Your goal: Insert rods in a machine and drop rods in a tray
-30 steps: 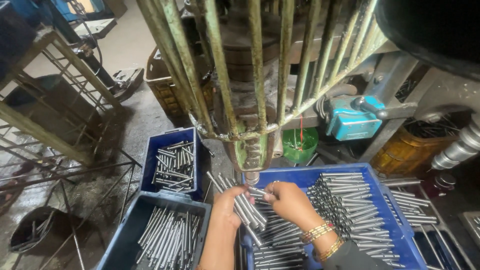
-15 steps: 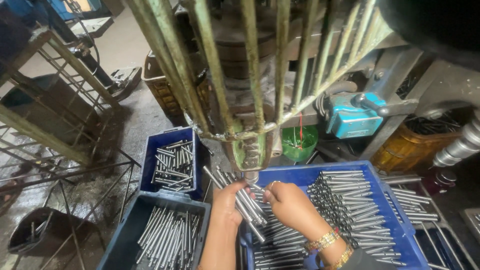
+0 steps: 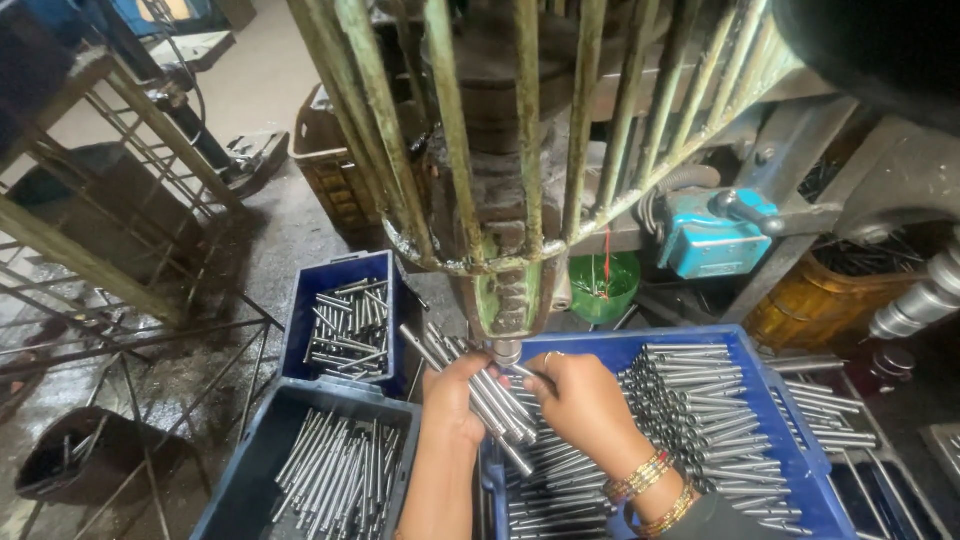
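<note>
My left hand [image 3: 456,400] grips a bundle of grey metal rods [image 3: 487,398] that fan out up-left and down-right over the left end of a big blue crate [image 3: 770,390]. My right hand [image 3: 583,400], with a ring and bangles at the wrist, pinches one rod at its tip just under the green metal press head [image 3: 510,300]. The crate holds several rows of the same rods [image 3: 690,400].
A green cage of bars [image 3: 520,130] surrounds the machine above. Two more blue crates of rods [image 3: 345,320] [image 3: 330,475] stand at the left on the floor. A teal motor box [image 3: 710,235], a green bucket [image 3: 605,285] and a yellow drum [image 3: 810,305] sit behind.
Both hands have moved slightly up toward the press head, and my right hand has closed in on one rod beneath it.
</note>
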